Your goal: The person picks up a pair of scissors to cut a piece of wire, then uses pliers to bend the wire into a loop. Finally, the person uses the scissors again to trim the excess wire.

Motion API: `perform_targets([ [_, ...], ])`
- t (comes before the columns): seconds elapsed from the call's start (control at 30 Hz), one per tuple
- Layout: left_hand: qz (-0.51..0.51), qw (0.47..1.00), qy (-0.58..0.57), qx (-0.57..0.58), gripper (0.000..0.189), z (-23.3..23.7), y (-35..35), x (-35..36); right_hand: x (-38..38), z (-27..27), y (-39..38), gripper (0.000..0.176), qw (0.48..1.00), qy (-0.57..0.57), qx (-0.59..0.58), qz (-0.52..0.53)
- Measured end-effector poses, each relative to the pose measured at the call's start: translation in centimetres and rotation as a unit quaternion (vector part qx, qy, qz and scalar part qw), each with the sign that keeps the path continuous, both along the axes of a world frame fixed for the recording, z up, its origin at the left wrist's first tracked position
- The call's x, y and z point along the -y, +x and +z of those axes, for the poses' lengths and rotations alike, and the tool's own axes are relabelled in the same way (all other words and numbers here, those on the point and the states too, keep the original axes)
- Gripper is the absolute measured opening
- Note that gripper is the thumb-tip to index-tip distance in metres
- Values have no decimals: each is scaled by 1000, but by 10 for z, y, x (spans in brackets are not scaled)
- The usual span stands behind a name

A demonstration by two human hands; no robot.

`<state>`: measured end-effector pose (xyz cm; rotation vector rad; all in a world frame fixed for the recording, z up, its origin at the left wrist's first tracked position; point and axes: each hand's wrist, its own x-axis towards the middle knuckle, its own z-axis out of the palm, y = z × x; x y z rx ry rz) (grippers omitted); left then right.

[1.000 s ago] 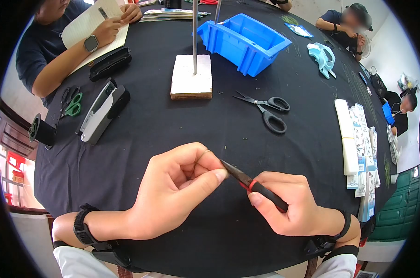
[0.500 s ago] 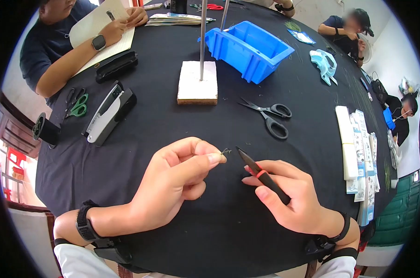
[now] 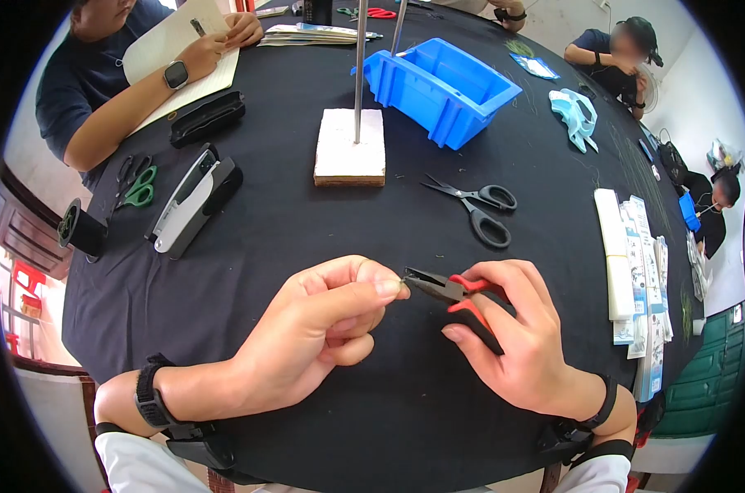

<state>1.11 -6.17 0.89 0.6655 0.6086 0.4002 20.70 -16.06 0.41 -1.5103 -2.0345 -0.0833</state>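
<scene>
My left hand [image 3: 315, 320] is closed in a pinch, thumb against forefinger. A tiny, thin greenish strand [image 3: 404, 280] pokes out at its fingertips; its exact kind is too small to tell. My right hand [image 3: 522, 341] grips needle-nose pliers [image 3: 440, 286] with red and black handles. Their dark jaws are slightly apart and point left, with the tips right beside the left fingertips. Whether the jaws touch the strand cannot be made out. Black-handled scissors [image 3: 477, 205] lie half spread on the black cloth [image 3: 306, 214] beyond the pliers.
Ahead stand a white block with a metal rod [image 3: 350, 148] and a blue bin [image 3: 442, 90]. At left lie a stapler [image 3: 193, 201], green scissors [image 3: 138, 189] and a black spool [image 3: 83, 232]. Packets [image 3: 643, 279] lie at right. A person [image 3: 101, 82] writes at upper left; others sit farther off.
The pliers have turned level, their jaws have parted and come left to the left fingertips. My right-hand fingers have spread with the handles. My left hand has shifted slightly right and down.
</scene>
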Motion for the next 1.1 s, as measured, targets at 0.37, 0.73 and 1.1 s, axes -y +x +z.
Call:
perform_targets([
  [0.37, -10, 1000, -13, 16, 14, 0, 0, 3, -1, 3, -1, 30, 1000, 23, 10, 7],
  [0.73, 13, 1000, -14, 2, 10, 6, 1, 2, 0, 1, 0, 29, 998, 43, 42, -12],
  [1.1, 19, 998, 40, -51, 10, 5, 2, 7, 0, 1, -1, 27, 999, 33, 29, 7],
])
